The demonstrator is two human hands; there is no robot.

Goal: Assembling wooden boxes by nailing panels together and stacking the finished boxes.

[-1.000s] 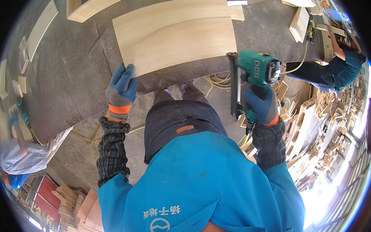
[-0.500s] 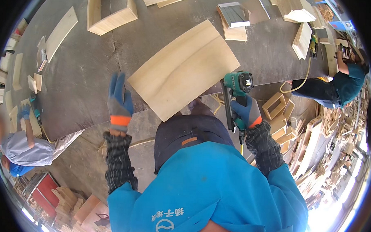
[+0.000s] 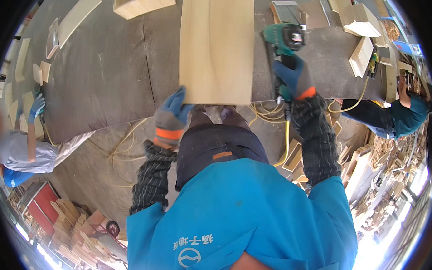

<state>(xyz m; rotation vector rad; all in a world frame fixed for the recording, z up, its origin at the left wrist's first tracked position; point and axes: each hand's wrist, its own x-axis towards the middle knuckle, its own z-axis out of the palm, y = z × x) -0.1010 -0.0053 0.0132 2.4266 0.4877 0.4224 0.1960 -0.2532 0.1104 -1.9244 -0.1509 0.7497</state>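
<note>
A pale wooden panel (image 3: 217, 47) lies on the dark worktable, its long sides pointing away from me and its near end at the table's front edge. My gloved left hand (image 3: 171, 115) grips its near left corner; the thumb is partly hidden. In my gloved right hand (image 3: 296, 77) is a green nail gun (image 3: 285, 37), held by its handle to the right of the panel. The gun is slightly blurred and apart from the wood. From its lower end a yellow air hose (image 3: 286, 144) hangs down.
An open wooden box frame (image 3: 147, 4) stands at the far left of the panel. Wood pieces (image 3: 360, 21) are stacked at the far right of the dark table (image 3: 104, 78). Co-workers stand left (image 3: 27, 150) and right (image 3: 409, 111). Coiled hose (image 3: 266, 113) lies by my feet.
The panel has turned from slanted to straight and moved farther away. My left hand has come right onto its near corner. My right hand has raised the nail gun farther forward.
</note>
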